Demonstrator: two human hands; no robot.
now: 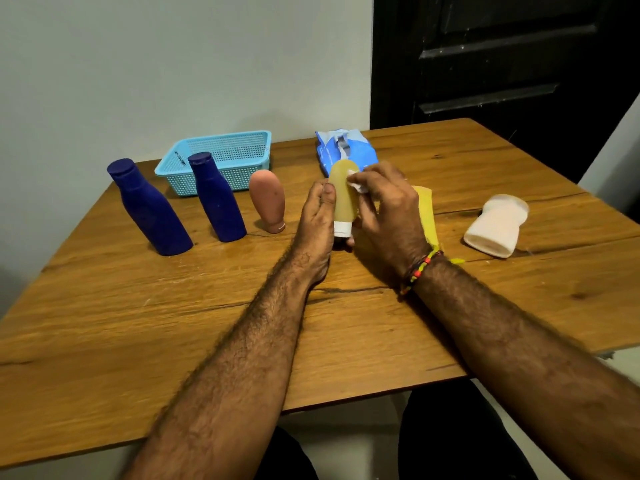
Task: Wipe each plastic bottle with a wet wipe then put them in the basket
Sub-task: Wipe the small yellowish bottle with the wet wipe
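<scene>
My left hand point(317, 216) grips a yellowish bottle point(343, 192) with a white cap pointing down, held above the table's middle. My right hand point(388, 209) pinches a white wet wipe point(358, 183) against the bottle's upper right side. Two dark blue bottles point(149, 207) point(216, 197) stand at the left, and a brown-pink bottle point(268, 199) stands cap down beside them. A white bottle point(495, 225) stands at the right. The light blue mesh basket point(173, 166) sits at the back left with nothing visible inside it.
A blue wet wipe pack point(349, 150) lies torn open behind the hands. A yellow sheet point(427, 213) lies on the wooden table point(138, 323) under my right hand. A dark door point(502, 64) stands behind the table's right corner.
</scene>
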